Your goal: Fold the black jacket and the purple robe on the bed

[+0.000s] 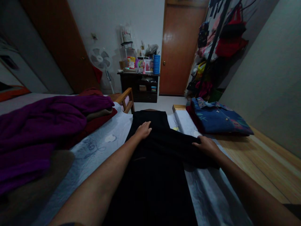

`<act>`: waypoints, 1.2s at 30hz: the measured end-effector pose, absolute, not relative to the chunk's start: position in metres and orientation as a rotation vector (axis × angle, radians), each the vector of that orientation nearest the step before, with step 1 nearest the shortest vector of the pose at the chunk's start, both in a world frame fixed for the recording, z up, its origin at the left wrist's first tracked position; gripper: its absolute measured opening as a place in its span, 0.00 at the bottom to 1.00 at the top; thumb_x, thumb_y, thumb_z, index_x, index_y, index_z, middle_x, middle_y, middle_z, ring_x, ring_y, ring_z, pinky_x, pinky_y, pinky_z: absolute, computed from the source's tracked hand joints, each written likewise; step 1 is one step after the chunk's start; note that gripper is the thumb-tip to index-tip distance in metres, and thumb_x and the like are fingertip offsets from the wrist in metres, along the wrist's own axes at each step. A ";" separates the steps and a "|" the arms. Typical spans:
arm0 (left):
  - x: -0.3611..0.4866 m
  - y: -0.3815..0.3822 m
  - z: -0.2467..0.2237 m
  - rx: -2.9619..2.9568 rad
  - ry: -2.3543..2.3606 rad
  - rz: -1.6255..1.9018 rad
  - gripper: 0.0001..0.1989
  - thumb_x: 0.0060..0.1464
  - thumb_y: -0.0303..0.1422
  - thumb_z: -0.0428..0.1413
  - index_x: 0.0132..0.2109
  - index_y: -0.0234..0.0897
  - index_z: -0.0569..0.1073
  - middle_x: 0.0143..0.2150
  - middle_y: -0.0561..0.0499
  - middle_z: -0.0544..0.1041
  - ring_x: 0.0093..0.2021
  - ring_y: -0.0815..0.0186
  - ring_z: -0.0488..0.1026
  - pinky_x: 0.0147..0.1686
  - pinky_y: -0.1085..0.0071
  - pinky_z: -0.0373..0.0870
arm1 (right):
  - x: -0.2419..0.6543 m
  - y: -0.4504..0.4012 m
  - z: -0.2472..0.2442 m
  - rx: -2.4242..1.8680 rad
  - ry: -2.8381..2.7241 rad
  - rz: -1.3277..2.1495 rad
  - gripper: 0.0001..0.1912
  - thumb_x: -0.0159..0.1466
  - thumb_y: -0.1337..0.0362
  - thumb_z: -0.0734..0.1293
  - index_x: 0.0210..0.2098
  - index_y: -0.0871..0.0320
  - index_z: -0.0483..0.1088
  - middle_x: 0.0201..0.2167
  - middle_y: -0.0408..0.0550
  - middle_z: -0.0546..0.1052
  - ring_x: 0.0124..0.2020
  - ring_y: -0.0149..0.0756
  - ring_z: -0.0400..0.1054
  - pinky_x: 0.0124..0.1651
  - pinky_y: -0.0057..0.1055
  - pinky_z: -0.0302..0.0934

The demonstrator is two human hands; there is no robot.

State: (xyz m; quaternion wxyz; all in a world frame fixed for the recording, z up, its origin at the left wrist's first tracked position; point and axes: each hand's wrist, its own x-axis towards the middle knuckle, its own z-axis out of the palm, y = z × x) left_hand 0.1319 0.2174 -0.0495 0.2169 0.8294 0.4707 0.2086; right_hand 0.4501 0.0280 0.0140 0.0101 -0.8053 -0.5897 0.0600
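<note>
Touching blk garment w/ L hand & R hand, both part-open.

The lower end of the black garment is being cut off by the bottom edge, and its folds are being lost in darkness. The palms of the left hand and right hand are being hidden from view. The purple cloth is being cropped at the left edge and slightly blurred. The base of the fan is being concealed. Lettering on the yellow packet is being rendered too small to be read.
</note>
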 end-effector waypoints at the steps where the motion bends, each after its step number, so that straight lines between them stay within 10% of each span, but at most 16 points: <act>1: 0.137 0.217 -0.054 2.307 1.294 0.529 0.26 0.57 0.36 0.52 0.62 0.36 0.62 0.66 0.40 0.61 0.68 0.51 0.53 0.64 0.56 0.49 | 0.451 0.027 0.017 -2.448 -1.836 0.153 0.15 0.62 0.54 0.65 0.42 0.58 0.72 0.40 0.56 0.79 0.42 0.45 0.74 0.39 0.32 0.59; 22: 0.191 0.201 -0.074 2.399 1.310 0.161 0.42 0.53 0.60 0.47 0.68 0.44 0.54 0.73 0.41 0.43 0.71 0.39 0.33 0.62 0.39 0.31 | 0.469 0.010 0.019 -2.160 -1.662 0.402 0.12 0.61 0.56 0.62 0.36 0.58 0.72 0.35 0.51 0.79 0.37 0.41 0.73 0.38 0.31 0.61; 28: 0.166 0.229 -0.065 2.393 1.351 0.203 0.27 0.65 0.46 0.38 0.66 0.42 0.58 0.70 0.44 0.56 0.70 0.54 0.49 0.64 0.53 0.47 | 0.472 0.007 0.025 -2.143 -1.644 0.604 0.12 0.58 0.58 0.64 0.35 0.58 0.73 0.35 0.50 0.79 0.37 0.41 0.73 0.38 0.31 0.63; 36: 0.126 0.269 -0.065 2.412 1.605 0.235 0.29 0.63 0.45 0.44 0.67 0.38 0.57 0.71 0.41 0.51 0.71 0.49 0.44 0.65 0.49 0.43 | 0.485 -0.005 0.019 -2.117 -1.545 0.872 0.21 0.53 0.50 0.68 0.40 0.59 0.74 0.38 0.51 0.80 0.40 0.46 0.74 0.40 0.34 0.67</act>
